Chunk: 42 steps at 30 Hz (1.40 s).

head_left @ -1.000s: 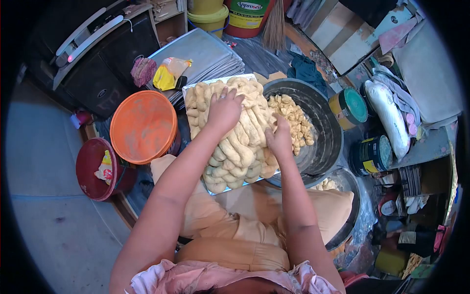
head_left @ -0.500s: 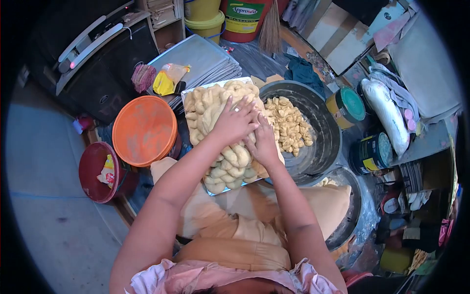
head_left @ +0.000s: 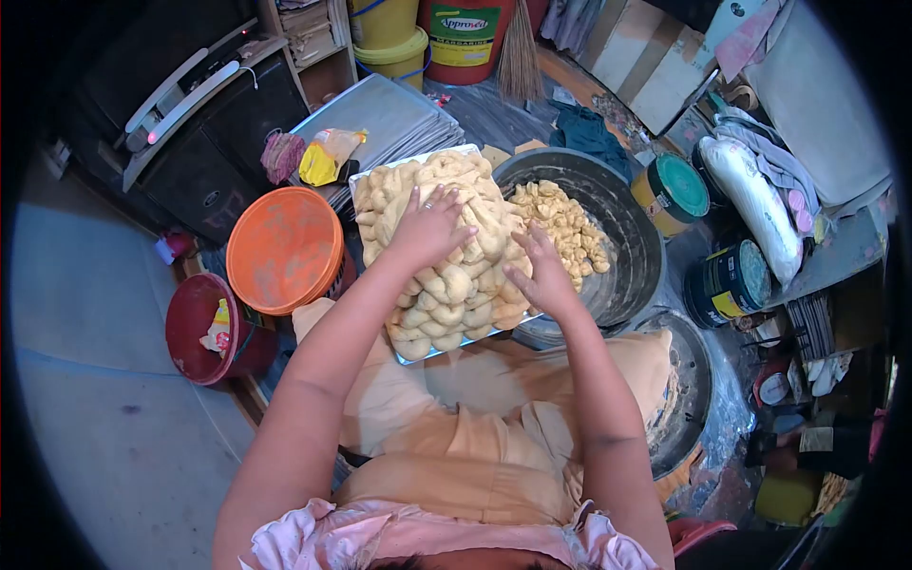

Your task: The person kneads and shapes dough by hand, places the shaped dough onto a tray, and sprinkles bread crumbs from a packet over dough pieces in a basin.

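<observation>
A tray (head_left: 410,361) heaped with twisted, braided pieces of pale dough (head_left: 446,304) rests across the lap. My left hand (head_left: 429,228) lies on top of the heap with its fingers spread, a ring on one of them. At the heap's right side is my right hand (head_left: 543,274), fingers apart, close to the dough; I cannot tell whether it touches. Beyond it, smaller knobbly dough pieces (head_left: 570,228) lie in a big dark basin (head_left: 632,275). Neither hand grips anything.
An orange-lidded bucket (head_left: 285,249) and a dark red bucket (head_left: 201,328) stand on the left. Stacked metal trays (head_left: 385,114) lie behind the dough. Paint-type tubs (head_left: 727,285) and a white sack (head_left: 750,204) are on the right. A second round basin (head_left: 698,399) sits nearer.
My hands have moved apart: the left slid slightly left and down, the right moved right and down off the middle of the heap. The view has shifted a little.
</observation>
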Tool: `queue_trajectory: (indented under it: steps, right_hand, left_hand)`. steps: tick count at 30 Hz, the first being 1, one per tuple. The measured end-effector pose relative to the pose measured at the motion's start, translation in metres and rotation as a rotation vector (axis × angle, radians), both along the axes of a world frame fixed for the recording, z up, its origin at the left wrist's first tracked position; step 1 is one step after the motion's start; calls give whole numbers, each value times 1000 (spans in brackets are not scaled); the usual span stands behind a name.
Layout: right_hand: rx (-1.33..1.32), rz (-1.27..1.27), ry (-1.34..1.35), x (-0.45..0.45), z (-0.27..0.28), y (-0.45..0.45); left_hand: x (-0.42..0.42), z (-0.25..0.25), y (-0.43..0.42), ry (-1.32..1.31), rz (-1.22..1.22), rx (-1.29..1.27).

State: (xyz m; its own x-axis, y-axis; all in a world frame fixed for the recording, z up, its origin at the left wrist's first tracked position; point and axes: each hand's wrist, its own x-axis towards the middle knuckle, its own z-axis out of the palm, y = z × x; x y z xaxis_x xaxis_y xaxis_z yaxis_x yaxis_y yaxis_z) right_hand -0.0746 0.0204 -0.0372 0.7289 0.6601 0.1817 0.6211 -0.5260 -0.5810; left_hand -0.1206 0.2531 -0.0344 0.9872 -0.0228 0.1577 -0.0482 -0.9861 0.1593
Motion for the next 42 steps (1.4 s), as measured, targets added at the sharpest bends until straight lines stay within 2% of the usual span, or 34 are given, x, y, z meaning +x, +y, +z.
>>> queue_trajectory:
  steps: [3,4,7,10,16,19,20,23,27,31,36,38,40,42]
  right_hand:
    - [-160,83,28,-5,7,-14]
    - [-193,121,43,-9,17,-16]
    - [-231,186,15,-20,17,-19]
    - [-311,226,-22,-34,22,-20]
    - [-344,277,-39,-35,13,-28]
    - [-378,275,-34,-31,9,-30]
    - [-383,283,-28,-30,7,-30]
    - [-384,295,-14,-29,8,-35]
    - [-406,288,-19,-23,15,-38]
    - [-360,279,-47,-24,15,-37]
    - [-350,302,-29,-32,19,-29]
    - [-359,316,-27,-36,22,-26]
    - [-367,328,-17,-39,25,-24]
    - [-373,339,5,-42,26,-21]
  left_hand:
    - [18,15,11,-22,41,-323]
    - [27,14,14,-142,91,-435]
    - [63,12,32,-197,185,-384]
    - [99,9,35,-142,254,-305]
    - [149,-14,29,15,225,-128]
    - [157,-20,24,84,303,-149]
    - [158,-25,27,28,285,-156]
    - [156,-28,36,1,290,-273]
    - [147,-20,60,-54,310,-707]
    - [100,29,61,-228,294,-1077]
    - [3,75,72,-529,348,-1121]
    - [-45,61,101,-575,388,-1096]
    - [-98,52,108,-563,551,-1012]
    - [-153,22,125,-502,728,-1027]
